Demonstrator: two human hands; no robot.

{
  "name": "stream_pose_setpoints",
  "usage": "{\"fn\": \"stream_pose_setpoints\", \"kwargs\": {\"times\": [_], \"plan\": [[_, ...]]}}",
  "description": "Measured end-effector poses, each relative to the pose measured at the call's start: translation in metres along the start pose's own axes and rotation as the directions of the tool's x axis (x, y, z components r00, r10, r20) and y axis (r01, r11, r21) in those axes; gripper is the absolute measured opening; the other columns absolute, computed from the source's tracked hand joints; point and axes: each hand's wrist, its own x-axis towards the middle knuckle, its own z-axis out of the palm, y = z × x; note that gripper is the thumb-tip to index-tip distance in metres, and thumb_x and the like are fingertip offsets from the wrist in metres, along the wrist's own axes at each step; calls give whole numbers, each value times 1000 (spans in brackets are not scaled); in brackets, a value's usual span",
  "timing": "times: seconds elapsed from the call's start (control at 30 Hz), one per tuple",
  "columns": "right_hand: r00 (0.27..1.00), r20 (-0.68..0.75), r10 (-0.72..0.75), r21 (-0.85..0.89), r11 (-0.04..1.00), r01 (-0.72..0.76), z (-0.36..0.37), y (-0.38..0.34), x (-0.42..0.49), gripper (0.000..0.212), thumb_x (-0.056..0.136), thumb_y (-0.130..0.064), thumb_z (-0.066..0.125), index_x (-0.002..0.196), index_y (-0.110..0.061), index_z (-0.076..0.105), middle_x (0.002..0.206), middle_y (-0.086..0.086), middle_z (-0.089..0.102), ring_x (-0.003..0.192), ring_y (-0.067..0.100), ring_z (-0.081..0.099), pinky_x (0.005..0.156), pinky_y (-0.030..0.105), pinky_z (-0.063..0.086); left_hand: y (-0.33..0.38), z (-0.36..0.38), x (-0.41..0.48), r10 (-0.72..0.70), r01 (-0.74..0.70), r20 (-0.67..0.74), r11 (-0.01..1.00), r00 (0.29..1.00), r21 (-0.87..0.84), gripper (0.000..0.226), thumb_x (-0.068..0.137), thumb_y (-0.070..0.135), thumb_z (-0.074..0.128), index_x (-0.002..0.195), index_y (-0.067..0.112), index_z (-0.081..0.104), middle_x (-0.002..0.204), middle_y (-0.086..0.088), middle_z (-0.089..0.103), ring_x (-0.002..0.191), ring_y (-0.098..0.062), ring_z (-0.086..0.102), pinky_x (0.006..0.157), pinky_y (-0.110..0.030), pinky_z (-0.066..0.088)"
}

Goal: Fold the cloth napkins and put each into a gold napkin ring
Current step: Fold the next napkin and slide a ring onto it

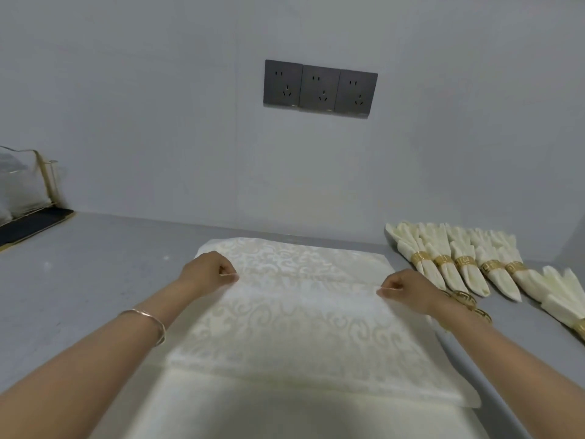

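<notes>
Napkin (294, 315) on grey table (95, 264) — left hand (207, 270), right hand (408, 289) pinching its fold; sockets (319, 87) on wall.

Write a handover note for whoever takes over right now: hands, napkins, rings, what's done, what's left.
Left hand and right hand: each pinches the fold line across the patterned napkin, one at either side.
The napkin lies spread on the grey table, folding under way.
Done: ringed napkins lined up at the right.
Loose gold rings lie by the right wrist.
Left: finish folding this napkin and slip it into a ring.
</notes>
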Motion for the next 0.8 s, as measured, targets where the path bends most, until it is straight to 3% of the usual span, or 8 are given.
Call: {"fn": "stream_pose_setpoints", "kwargs": {"times": [0.13, 0.33, 0.7, 0.8], "plan": [[993, -95, 68, 28, 997, -66, 14, 7, 30, 20, 82, -24, 71, 63, -24, 64, 74, -10, 65, 71, 6, 58, 65, 21, 44, -4, 19, 25, -58, 54, -94, 998, 994, -41, 10, 87, 31, 66, 80, 24, 69, 99, 13, 66, 100, -6, 60, 75, -24, 43], [986, -128, 110, 15, 994, -109, 30, 16, 51, 19, 84, -27, 68, 66, -28, 62, 81, -8, 63, 75, 8, 56, 61, 22, 37, -7, 35, 42, -79, 85, -183, 996, 980, 25, 8, 87, 27, 62, 82, 22, 66, 97, 11, 65, 99, -10, 59, 76, -25, 33], [969, -186, 163, -29, 985, -171, 40, 18, 61, 15, 86, -29, 66, 73, -23, 63, 79, -9, 61, 78, 13, 58, 62, 26, 37, -14, 47, 51, -117, 112, -242, 993, 963, -35, 7, 88, 25, 62, 84, 21, 68, 99, 8, 68, 98, -14, 60, 79, -30, 42], [966, -218, 139, -89, 983, -162, 43, 14, 55, 12, 87, -29, 64, 78, -21, 61, 83, -8, 61, 83, 16, 57, 62, 24, 34, -11, 50, 47, -91, 111, -293, 993, 952, 51, 9, 90, 25, 61, 93, 20, 68, 103, 4, 67, 103, -19, 59, 82, -31, 39]]}}
